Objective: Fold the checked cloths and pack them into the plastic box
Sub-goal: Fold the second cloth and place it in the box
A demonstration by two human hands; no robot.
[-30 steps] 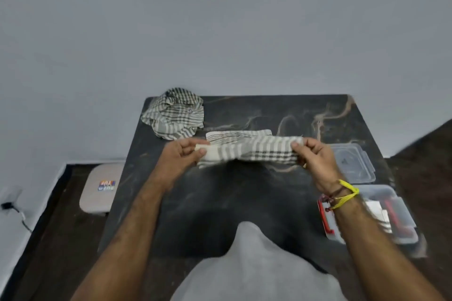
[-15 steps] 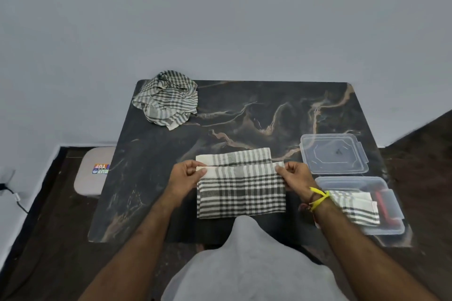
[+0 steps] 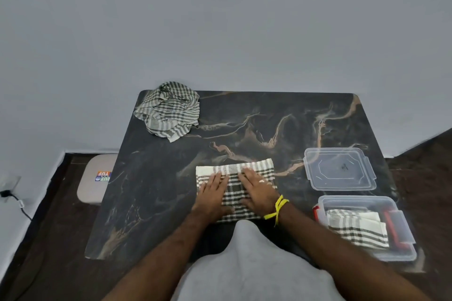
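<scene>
Both hands — left hand [image 3: 212, 193], right hand [image 3: 258, 190] — lie flat, fingers spread, on the folded cloth [image 3: 234, 193]. Right of it sits the plastic box [image 3: 401, 225] (one folded cloth inside).

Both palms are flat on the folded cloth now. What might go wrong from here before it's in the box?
1. The cloth under the left hand and right hand may spring open when lifted, since nothing pins its fold.
2. The box already holds a folded cloth lying askew, so a second could bunch.
3. The crumpled cloth overhangs the table corner and might slip off.
</scene>
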